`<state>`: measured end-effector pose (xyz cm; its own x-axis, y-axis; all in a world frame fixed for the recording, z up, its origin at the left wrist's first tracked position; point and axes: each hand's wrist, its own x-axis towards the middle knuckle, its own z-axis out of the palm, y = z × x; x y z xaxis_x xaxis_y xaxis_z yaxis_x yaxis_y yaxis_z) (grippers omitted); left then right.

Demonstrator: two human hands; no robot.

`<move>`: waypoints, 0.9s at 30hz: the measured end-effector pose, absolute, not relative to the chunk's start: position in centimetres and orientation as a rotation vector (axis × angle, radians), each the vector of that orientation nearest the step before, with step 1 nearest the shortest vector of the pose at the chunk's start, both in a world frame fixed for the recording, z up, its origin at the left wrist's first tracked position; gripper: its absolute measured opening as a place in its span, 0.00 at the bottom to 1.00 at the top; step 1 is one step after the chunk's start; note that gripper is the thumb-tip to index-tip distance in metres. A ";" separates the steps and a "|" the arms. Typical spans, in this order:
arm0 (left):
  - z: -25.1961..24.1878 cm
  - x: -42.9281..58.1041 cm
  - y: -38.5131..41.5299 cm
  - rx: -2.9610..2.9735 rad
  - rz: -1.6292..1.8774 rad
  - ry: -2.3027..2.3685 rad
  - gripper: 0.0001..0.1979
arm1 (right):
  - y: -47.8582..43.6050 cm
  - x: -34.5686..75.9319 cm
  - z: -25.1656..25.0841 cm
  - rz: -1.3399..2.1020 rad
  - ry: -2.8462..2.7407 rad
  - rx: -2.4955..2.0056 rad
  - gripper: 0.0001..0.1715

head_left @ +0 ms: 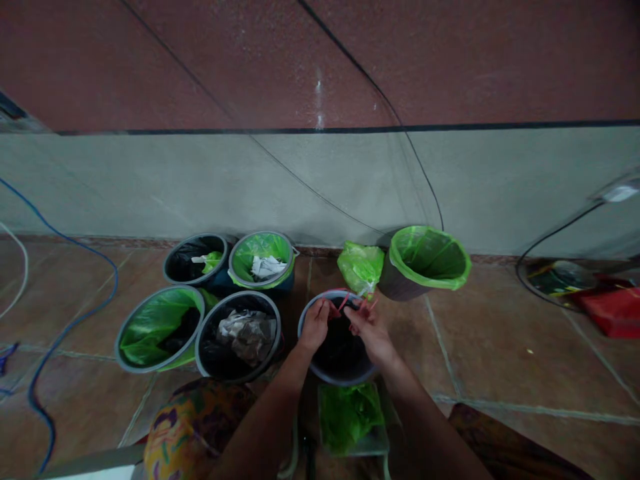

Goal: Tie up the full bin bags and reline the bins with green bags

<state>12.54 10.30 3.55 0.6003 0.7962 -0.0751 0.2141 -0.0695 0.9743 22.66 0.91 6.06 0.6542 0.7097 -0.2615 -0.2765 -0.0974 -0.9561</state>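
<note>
Pinching thin pink drawstrings (pixel 345 301), both hands (pixel 315 325) (pixel 371 333) work over black-lined bin (pixel 340 377).

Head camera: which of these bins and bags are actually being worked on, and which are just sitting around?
In hand:
- left hand and right hand, both on the red ties
- grey bin with a black bag, under the hands

Lying about:
- four bins on the left
- green-lined bin
- tied green bag
- loose green bags
- blue cable
</note>
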 end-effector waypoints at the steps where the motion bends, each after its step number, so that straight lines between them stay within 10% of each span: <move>1: 3.4 12.6 10.4 1.644 0.592 0.854 0.19 | 1.3 22.7 5.9 0.875 -0.439 -1.493 0.29; 18: 1.4 11.0 9.5 1.840 0.246 0.761 0.19 | 2.8 27.2 6.7 0.942 -0.107 -1.383 0.20; 27: -0.3 13.0 9.4 1.344 0.461 0.716 0.19 | 1.9 23.4 8.2 0.966 -0.947 -1.613 0.12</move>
<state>12.98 9.36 -0.31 0.7078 0.6774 -0.2004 0.0984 0.1864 0.9775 23.43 1.86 8.20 0.3772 0.9149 -0.1436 0.1254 -0.2040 -0.9709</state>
